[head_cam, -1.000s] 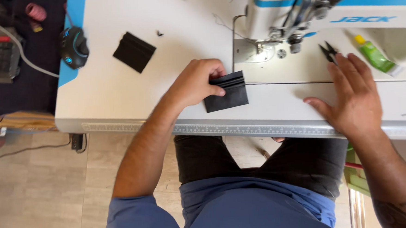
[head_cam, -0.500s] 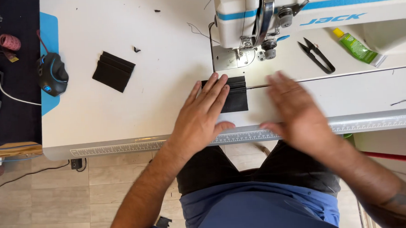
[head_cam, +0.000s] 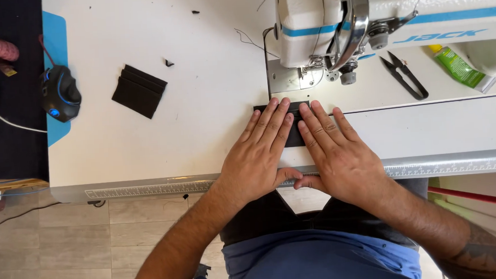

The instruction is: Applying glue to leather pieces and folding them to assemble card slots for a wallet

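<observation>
I see the black fabric piece (head_cam: 294, 132) lying flat on the white table (head_cam: 201, 119), just in front of the sewing machine (head_cam: 360, 20) and its needle area. My left hand (head_cam: 257, 156) and right hand (head_cam: 336, 152) both press on it, palms down, fingers straight and spread, the two hands side by side with the thumbs nearly meeting at the table's front edge; neither one grips anything. Most of the piece is hidden under the fingers, so I cannot tell its full outline.

To the right of the machine head lie black thread snips (head_cam: 404, 74) and a green tube (head_cam: 460, 68). Well to the left sits a stack of black fabric pieces (head_cam: 138, 90). Beyond it, on a blue mat (head_cam: 53, 36), rests a dark rounded device (head_cam: 60, 94), and a pink thread spool (head_cam: 4, 50) sits at the far left.
</observation>
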